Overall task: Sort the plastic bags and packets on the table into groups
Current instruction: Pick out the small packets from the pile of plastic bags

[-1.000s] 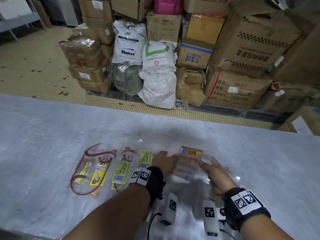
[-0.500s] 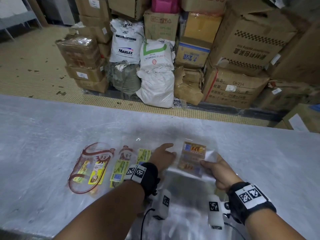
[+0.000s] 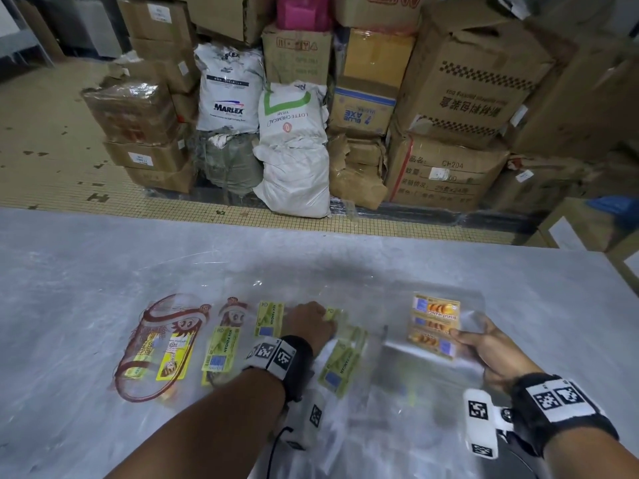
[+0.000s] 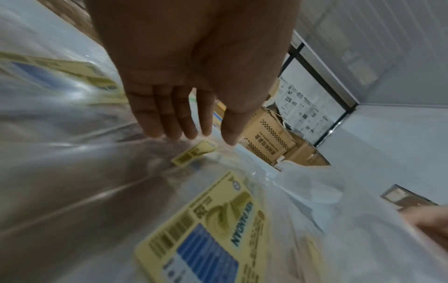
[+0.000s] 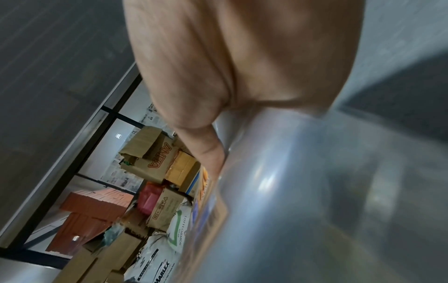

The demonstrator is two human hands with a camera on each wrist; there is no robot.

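Two hands working the grey tabletop (image 3: 103, 257): the right hand (image 3: 491, 350) pinches a clear plastic bag with orange labels (image 3: 436, 326) at its corner, held just off the surface, while the left hand (image 3: 309, 323) presses flat, fingers straight, on clear green-labelled packets (image 3: 340, 366) beside it.

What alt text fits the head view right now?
The right hand pinches a clear bag with orange labels above a grey table; the left hand rests on green-labelled bags. Boxes and sacks stand behind.
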